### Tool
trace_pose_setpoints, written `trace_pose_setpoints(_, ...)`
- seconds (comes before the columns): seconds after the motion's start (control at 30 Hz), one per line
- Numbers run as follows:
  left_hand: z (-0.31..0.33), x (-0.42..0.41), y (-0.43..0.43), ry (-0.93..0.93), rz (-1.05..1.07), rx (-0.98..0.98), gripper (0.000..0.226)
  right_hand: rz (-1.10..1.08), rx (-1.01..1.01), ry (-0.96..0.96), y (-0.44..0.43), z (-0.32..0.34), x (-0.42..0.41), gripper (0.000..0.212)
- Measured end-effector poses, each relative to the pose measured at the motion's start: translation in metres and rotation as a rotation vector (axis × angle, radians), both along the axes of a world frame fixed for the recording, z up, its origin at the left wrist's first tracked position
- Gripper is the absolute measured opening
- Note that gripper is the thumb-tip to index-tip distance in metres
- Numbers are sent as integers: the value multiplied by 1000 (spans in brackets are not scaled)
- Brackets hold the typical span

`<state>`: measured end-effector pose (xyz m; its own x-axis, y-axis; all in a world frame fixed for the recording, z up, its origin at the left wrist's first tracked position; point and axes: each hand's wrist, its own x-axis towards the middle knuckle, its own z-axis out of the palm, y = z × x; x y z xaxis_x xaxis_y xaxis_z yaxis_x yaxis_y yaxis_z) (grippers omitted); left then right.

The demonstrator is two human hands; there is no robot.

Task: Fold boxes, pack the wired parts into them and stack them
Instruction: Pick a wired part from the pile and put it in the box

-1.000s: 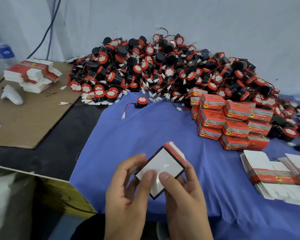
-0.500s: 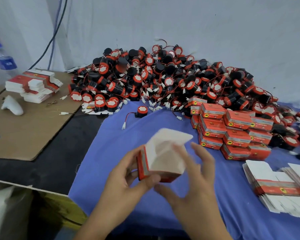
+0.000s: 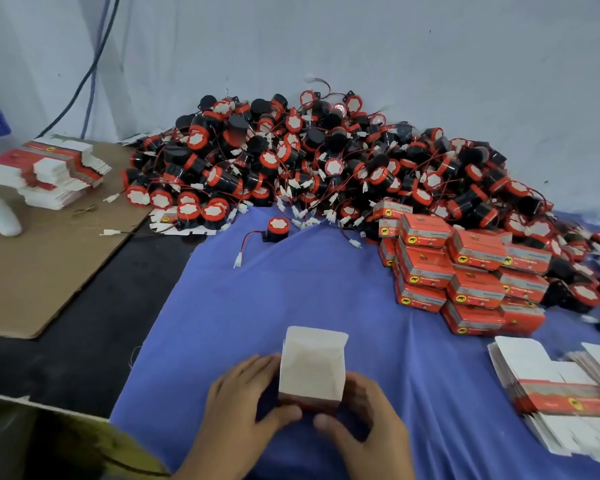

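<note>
At the back left corner of the brown cardboard sheet (image 3: 49, 268) lies a stack of flat unfolded boxes (image 3: 49, 171). Just in front of it, at the sheet's left edge, is a white plastic object (image 3: 0, 214); what it is I cannot tell. A pile of black-and-red wired parts (image 3: 326, 161) runs along the back edge of the table (image 3: 94, 327), against the wall (image 3: 395, 46). One lone wired part (image 3: 276, 230) lies at the back edge of the blue cloth (image 3: 291, 292).

Near the cloth's front edge a half-folded box (image 3: 310, 372) stands upright, its white top flap (image 3: 314, 337) raised. The left hand (image 3: 243, 400) grips its left side, fingers curled round it and thumb pressed on the lower front. The right hand (image 3: 368, 420) grips the right side likewise.

Near the cloth's right edge sit stacked closed red boxes (image 3: 465, 271), with more flat boxes (image 3: 561, 386) in front of them.
</note>
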<state>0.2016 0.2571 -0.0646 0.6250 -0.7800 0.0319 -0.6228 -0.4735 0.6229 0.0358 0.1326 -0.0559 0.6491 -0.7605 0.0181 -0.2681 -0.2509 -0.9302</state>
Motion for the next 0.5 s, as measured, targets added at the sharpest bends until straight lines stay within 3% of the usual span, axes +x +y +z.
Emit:
trace_pose_setpoints(0.07,8,9,5,291,35,-109,84,7,175,2,-18,5,-6,72)
trace_pose_setpoints(0.1,13,15,7,451,84,-227,77,-5,294,-74,-30,13,-6,59)
trace_pose_setpoints(0.17,22,30,5,592,266,-536,51,20,546,-177,-55,31,0,25)
trace_pose_setpoints(0.23,33,50,-10,571,359,-638,29,-17,754,-261,-80,43,24,47)
trace_pose_setpoints(0.33,51,82,-54,530,347,-607,32,-37,711,-218,-105,53,89,31)
trace_pose_setpoints(0.4,62,110,-93,396,354,-558,32,39,603,-182,-117,52,140,16)
trace_pose_setpoints(0.5,73,160,-149,176,353,-447,38,115,356,-79,-146,47,226,24)
